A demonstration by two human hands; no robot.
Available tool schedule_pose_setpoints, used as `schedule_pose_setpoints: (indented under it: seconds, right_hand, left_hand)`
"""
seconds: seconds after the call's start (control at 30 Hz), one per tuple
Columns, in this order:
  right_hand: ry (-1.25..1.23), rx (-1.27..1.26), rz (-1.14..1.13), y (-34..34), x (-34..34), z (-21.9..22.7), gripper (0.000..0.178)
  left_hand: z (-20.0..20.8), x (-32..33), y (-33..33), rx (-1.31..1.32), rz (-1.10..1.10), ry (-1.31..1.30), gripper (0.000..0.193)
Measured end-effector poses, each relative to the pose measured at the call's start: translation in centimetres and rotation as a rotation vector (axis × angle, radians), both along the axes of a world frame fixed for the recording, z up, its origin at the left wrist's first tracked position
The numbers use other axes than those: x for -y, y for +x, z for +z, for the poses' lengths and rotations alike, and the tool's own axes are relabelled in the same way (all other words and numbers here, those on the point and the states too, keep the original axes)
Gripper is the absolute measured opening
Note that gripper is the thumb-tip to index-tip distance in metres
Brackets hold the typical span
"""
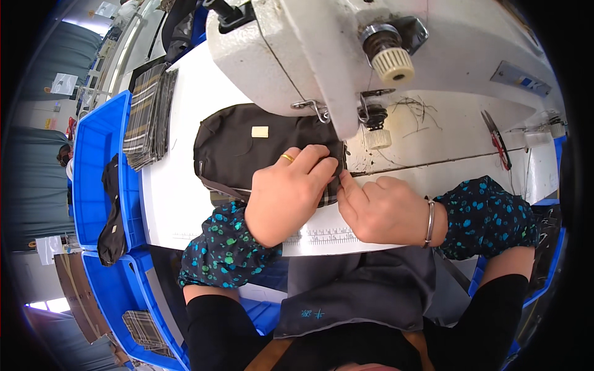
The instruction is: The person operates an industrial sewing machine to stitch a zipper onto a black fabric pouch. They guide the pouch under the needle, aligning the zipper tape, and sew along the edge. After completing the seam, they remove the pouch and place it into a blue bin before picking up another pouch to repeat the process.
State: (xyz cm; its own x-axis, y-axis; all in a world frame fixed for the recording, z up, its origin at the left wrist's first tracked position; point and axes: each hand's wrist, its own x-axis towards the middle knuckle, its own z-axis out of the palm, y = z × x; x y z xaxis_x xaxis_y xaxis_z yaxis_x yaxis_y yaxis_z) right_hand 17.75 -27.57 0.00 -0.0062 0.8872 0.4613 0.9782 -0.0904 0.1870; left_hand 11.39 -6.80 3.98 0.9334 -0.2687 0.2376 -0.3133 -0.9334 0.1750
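Clearly, taking the clock face around the middle of the view, a blue bin (93,142) is standing at nine o'clock, with a dark strip of cloth (112,216) hanging over its side. At eight o'clock a second bin (102,278) is holding plaid pieces (145,331). A plaid stack (148,114) is leaning at ten o'clock by the edge of the white table (179,201). Right of it, the dark cloth piece (247,151) is lying flat just toward eleven o'clock, its pale patch (260,132) facing up. The left hand (288,195) is bending its fingers onto the cloth's right side; I cannot tell whether its thumb is pinching. The sewing machine (334,80) is looming from twelve to two o'clock. The right hand (380,213) is pinching the cloth's edge between thumb and forefinger. Loose threads (417,114) are lying at two o'clock, and scissors (498,142) are resting just short of three.
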Motion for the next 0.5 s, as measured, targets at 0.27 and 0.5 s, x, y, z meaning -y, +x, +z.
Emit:
schedule_pose_setpoints:
  seconds: [0.27, 0.5]
  right_hand:
    - [0.019, 0.013, 0.038, 0.1, -0.2, -0.4, 0.027]
    - [0.008, 0.0, 0.034, 0.0, -0.3, -0.3, 0.022]
  left_hand:
    - [-1.0, 0.6, -0.3, 0.086, -0.067, 0.06, 0.026]
    - [-1.1, 1.0, -0.2, 0.121, -0.071, 0.099, 0.024]
